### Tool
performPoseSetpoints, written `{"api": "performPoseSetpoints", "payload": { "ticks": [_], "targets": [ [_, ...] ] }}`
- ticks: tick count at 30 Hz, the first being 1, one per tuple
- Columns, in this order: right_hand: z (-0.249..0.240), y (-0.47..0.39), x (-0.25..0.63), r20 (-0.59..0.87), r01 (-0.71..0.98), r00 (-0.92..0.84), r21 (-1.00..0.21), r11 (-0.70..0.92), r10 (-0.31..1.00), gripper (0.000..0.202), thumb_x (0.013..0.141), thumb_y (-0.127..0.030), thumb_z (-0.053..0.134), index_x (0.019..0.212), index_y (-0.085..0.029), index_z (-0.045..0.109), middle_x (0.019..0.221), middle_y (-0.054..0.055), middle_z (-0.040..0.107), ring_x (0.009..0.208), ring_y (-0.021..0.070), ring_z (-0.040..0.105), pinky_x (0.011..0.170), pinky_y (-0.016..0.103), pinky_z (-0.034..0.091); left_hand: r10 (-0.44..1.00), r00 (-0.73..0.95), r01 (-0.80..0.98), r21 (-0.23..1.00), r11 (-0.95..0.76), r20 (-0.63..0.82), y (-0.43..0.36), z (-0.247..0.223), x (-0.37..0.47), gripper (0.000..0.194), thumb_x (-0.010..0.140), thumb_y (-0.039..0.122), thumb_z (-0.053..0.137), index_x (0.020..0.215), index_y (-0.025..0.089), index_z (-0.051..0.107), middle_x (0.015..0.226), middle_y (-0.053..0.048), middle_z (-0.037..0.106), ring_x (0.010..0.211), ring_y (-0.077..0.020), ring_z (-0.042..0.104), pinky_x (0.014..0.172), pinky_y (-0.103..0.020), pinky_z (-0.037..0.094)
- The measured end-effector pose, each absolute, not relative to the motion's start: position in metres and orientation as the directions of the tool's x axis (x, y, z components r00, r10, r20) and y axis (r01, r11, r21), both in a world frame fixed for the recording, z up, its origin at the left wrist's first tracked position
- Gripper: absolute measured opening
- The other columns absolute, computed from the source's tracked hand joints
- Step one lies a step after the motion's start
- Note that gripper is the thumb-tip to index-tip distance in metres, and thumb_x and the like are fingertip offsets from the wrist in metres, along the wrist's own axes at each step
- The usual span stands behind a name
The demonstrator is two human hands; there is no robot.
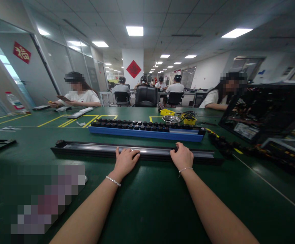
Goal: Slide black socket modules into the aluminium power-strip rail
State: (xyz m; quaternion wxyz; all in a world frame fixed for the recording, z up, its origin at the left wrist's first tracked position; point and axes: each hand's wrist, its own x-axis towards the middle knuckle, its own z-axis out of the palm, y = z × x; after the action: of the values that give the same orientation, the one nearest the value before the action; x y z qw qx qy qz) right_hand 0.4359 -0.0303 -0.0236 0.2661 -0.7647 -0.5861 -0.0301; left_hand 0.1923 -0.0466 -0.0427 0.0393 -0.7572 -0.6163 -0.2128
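Note:
A long black channel [91, 148] with a shiny metallic strip inside lies crosswise on the green table in front of me. My left hand [125, 160] rests on its near edge around the middle, fingers apart, with no object visible in it. Farther right, my right hand [182, 156] is closed around a small black part [176, 148] at the channel; the fingers hide most of it. Behind the channel stands a long blue tray [142, 133] with rows of small black parts [127, 124], a few with silvery tops.
Yellow bins [167, 112], a round metal dish [171, 119] and coiled black cable sit farther back. An open computer case [261, 108] and dark cables stand at right. A blurred-out object [51, 196] lies front left. Co-workers sit across the table.

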Motion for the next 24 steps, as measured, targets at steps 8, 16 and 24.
{"api": "performPoseSetpoints", "payload": {
  "ticks": [8, 16, 24],
  "targets": [
    [-0.023, -0.03, 0.438, 0.359, 0.906, 0.322, -0.386, -0.174, 0.876, 0.039, 0.076, -0.023, 0.047, 0.113, -0.016, 0.054, 0.105, 0.008, 0.064, 0.103, 0.0231, 0.054, 0.087, 0.035, 0.036, 0.912, 0.16, 0.947, 0.201, -0.249, 0.377, -0.047, -0.042, 0.191, 0.033, 0.089, 0.045, 0.035, 0.106, 0.034, 0.062, 0.092, -0.002, 0.064, 0.097, -0.0225, 0.054, 0.102, -0.062, 0.009],
    [-0.024, -0.028, 0.443, 0.35, 0.903, 0.337, -0.384, -0.194, 0.874, 0.04, 0.075, -0.023, 0.047, 0.114, -0.016, 0.054, 0.105, 0.009, 0.064, 0.103, 0.023, 0.054, 0.087, 0.035, 0.036, 0.909, 0.161, 0.947, 0.198, -0.252, 0.384, -0.046, -0.044, 0.191, 0.032, 0.089, 0.044, 0.037, 0.105, 0.033, 0.062, 0.092, -0.002, 0.064, 0.097, -0.0229, 0.054, 0.102, -0.063, 0.01],
    [-0.024, -0.026, 0.449, 0.34, 0.891, 0.366, -0.397, -0.221, 0.866, 0.04, 0.074, -0.021, 0.047, 0.114, -0.017, 0.055, 0.105, 0.009, 0.064, 0.103, 0.0226, 0.054, 0.088, 0.035, 0.036, 0.904, 0.165, 0.943, 0.207, -0.262, 0.394, -0.045, -0.046, 0.19, 0.033, 0.089, 0.044, 0.036, 0.106, 0.033, 0.062, 0.091, -0.002, 0.064, 0.097, -0.023, 0.054, 0.101, -0.065, 0.007]
  ]
}}
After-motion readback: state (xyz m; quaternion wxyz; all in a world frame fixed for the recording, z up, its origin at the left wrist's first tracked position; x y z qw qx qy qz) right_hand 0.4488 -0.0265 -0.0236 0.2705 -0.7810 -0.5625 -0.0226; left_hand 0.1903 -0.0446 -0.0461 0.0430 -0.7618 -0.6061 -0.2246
